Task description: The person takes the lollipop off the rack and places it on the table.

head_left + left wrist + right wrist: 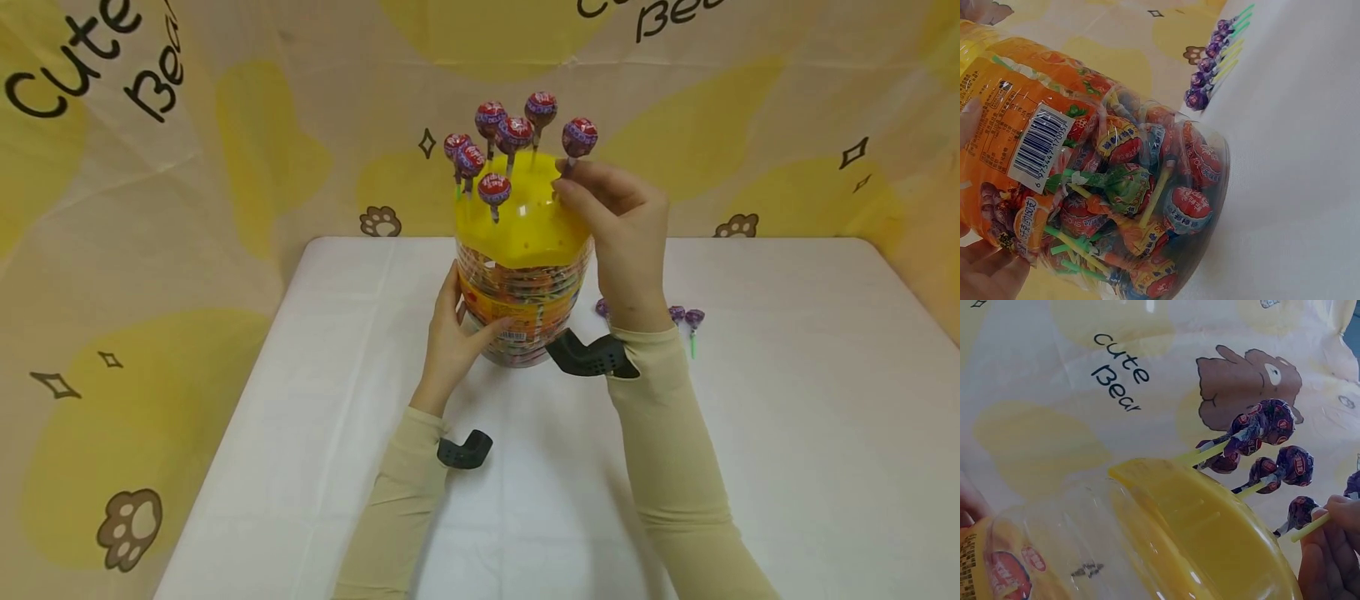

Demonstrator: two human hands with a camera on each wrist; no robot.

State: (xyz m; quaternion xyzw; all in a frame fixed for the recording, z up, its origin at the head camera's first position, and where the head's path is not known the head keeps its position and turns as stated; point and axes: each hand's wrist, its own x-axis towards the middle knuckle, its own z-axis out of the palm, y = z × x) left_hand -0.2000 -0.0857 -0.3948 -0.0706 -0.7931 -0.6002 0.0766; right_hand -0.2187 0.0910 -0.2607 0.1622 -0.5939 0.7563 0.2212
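Note:
A clear plastic jar (517, 312) with an orange label and a yellow lid (536, 221) stands over the middle of the white table. Wrapped lollipops (1129, 187) fill it. My left hand (453, 337) holds the jar low on its left side, thumb across the label. Several purple-and-red lollipops (514, 133) stick up from the lid, heads upward. Beside the lid's right edge, my right hand (626, 225) pinches another lollipop (580, 137) by its stick. The right wrist view shows the yellow stick's (1311, 528) lower end free, just off the lid.
Right of the jar, several loose purple lollipops (1208, 64) lie in a row on the white table (787, 417), partly hidden by my right wrist in the head view. A yellow-patterned cloth (300, 150) hangs behind the table. Each wrist carries a black mount (588, 357).

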